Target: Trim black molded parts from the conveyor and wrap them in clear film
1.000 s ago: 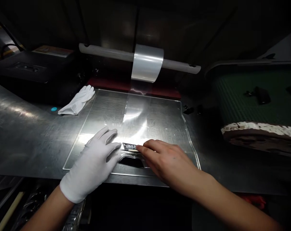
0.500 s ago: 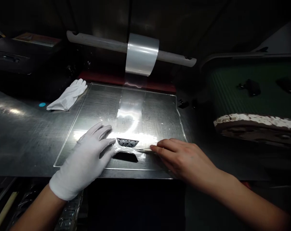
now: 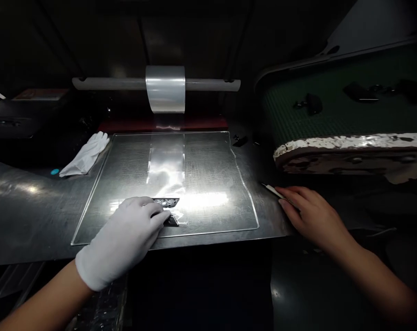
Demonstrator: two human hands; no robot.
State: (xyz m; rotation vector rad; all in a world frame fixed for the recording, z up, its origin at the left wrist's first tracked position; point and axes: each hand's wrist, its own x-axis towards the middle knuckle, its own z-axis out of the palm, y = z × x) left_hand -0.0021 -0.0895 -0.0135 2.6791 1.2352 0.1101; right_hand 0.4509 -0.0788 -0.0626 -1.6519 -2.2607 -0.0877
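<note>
My left hand (image 3: 132, 227), in a white glove, is closed at the front of a clear sheet. Its thumb and fingers are on a glossy black trapezoid plastic part (image 3: 173, 221), partly hidden beneath them. Just behind that part lies a second dark part (image 3: 167, 202), its ribbed inner side facing up and its left end covered by the fingers. Both rest on clear film (image 3: 165, 156) that runs down from a roll. Off to the right, my bare right hand (image 3: 308, 211) grips a slim craft knife (image 3: 272, 189) with a pale handle and a dark tip pointing left.
The film roll (image 3: 166, 89) hangs on a pale rod at the back. A spare white glove (image 3: 86, 154) lies left of the clear sheet (image 3: 211, 170). At right, a green conveyor belt (image 3: 333, 124) carries several black parts. Small dark pieces (image 3: 240, 140) sit beside the sheet.
My right hand has moved away to the right with the craft knife, off the clear sheet. My left fingers have closed in over the black part. The view has turned rightward.
</note>
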